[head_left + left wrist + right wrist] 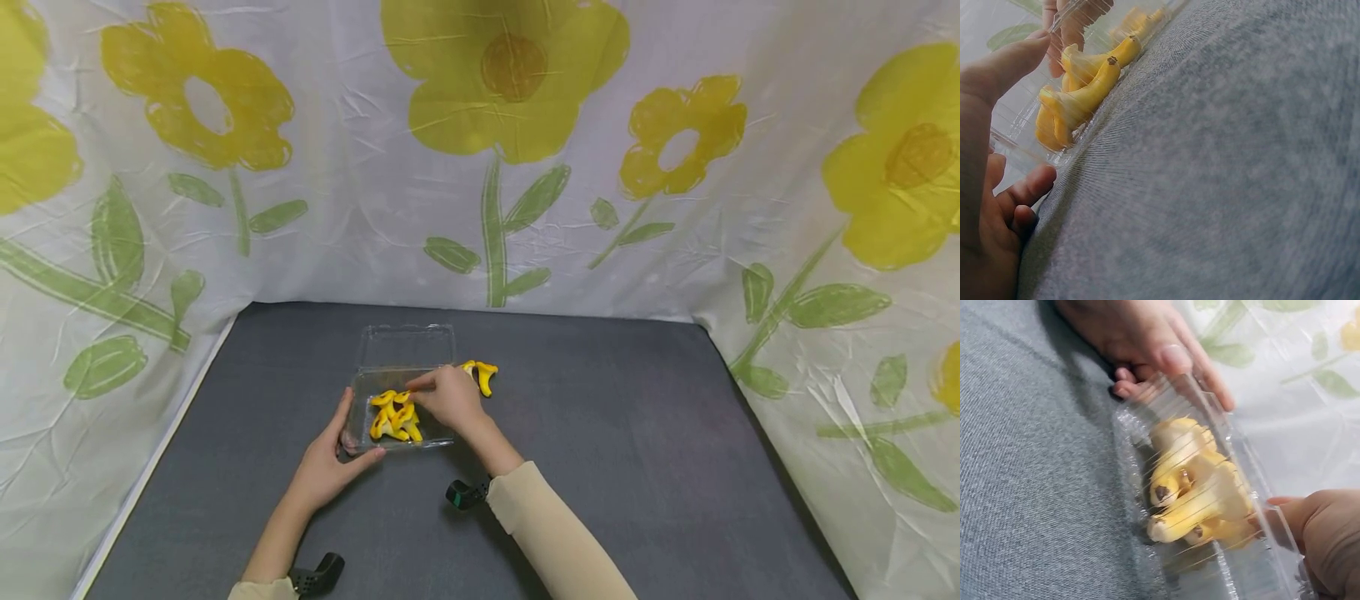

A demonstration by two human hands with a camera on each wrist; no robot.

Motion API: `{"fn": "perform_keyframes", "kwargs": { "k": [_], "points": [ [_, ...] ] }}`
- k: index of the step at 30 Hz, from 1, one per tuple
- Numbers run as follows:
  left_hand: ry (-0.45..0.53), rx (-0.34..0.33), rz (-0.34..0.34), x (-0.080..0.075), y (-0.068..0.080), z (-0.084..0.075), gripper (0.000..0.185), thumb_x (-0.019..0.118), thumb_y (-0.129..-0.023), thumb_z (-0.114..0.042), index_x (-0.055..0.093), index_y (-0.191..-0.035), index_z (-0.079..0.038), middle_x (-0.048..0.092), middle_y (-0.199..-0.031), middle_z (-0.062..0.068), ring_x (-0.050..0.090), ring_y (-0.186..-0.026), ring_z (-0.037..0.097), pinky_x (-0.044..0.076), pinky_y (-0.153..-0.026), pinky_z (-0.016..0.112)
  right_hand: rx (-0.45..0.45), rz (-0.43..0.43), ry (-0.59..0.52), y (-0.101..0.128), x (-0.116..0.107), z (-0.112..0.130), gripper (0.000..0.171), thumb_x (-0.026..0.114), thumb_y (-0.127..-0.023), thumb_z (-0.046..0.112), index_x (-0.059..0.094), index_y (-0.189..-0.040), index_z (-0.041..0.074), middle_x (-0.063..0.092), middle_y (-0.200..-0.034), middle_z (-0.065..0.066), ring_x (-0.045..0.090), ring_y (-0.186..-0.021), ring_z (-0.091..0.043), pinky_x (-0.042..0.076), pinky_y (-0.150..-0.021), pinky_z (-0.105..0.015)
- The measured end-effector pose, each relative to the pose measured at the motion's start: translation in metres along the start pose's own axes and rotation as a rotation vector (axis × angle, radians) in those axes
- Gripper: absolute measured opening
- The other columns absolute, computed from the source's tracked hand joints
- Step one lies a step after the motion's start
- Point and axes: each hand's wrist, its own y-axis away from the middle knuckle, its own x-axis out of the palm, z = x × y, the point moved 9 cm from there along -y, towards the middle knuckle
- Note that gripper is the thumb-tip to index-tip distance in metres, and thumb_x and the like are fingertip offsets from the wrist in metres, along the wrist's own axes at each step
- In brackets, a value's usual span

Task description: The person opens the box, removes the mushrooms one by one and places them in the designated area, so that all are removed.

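Observation:
A clear plastic clamshell box (435, 439) lies open on the grey table, its lid (407, 344) folded back. Several small yellow bananas (393, 417) are piled inside it. My left hand (347, 437) grips the box's near left corner, thumb (1004, 65) along the wall and fingers (1025, 190) under the edge. My right hand (422, 387) reaches into the box from the right and its fingertips pinch a banana on top of the pile. In the right wrist view the bananas (1200, 487) lie against the clear wall, with my right thumb (1319, 528) beside them. Two more bananas (482, 375) lie outside, by the box's right side.
The table is covered with a grey cloth (637, 433). A wrinkled white sheet with yellow flowers (510, 100) hangs close behind and on both sides. Black wrist-camera mounts (465, 493) sit on both forearms.

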Motion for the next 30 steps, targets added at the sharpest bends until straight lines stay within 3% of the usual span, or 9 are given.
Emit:
{"fn": "perform_keyframes", "kwargs": {
  "k": [5,15,23,30],
  "points": [
    [-0.006,-0.009,0.000,0.0000,-0.0003,0.0007,0.115,0.086,-0.091,-0.039,0.008,-0.173,-0.018,0.053,-0.088,0.002,0.048,-0.076,0.012,0.042,-0.074,0.031,0.002,-0.015,0.077,0.0004,0.0024,0.0017,0.020,0.080,-0.097,0.029,0.085,-0.116,0.025,0.082,-0.105,0.005,0.028,-0.041,-0.005,0.024,-0.043,-0.020],
    [-0.022,-0.006,-0.006,-0.0001,0.0000,0.0012,0.115,0.086,-0.091,-0.040,0.009,-0.173,-0.018,0.053,-0.088,0.002,0.047,-0.076,0.012,0.041,-0.073,0.031,-0.068,-0.070,0.248,-0.0001,0.0074,0.0087,0.015,0.082,-0.096,0.029,0.087,-0.110,0.027,0.082,-0.093,0.004,0.023,-0.039,-0.004,0.019,-0.041,-0.018],
    [-0.015,0.004,-0.011,-0.0003,0.0003,-0.0001,0.114,0.086,-0.092,-0.038,0.009,-0.173,-0.017,0.053,-0.089,0.002,0.047,-0.077,0.012,0.041,-0.073,0.030,-0.079,-0.087,0.255,-0.0006,0.0061,0.0084,0.016,0.080,-0.097,0.028,0.086,-0.112,0.027,0.082,-0.095,0.005,0.031,-0.041,-0.003,0.024,-0.042,-0.019],
    [-0.031,0.004,-0.018,0.0011,-0.0009,0.0025,0.115,0.086,-0.091,-0.039,0.009,-0.173,-0.018,0.052,-0.088,0.001,0.048,-0.077,0.012,0.041,-0.074,0.030,-0.097,-0.093,0.194,0.0009,0.0011,0.0092,0.016,0.080,-0.098,0.024,0.086,-0.112,0.025,0.082,-0.099,0.004,0.033,-0.043,-0.002,0.027,-0.045,-0.018]
  ]
}}
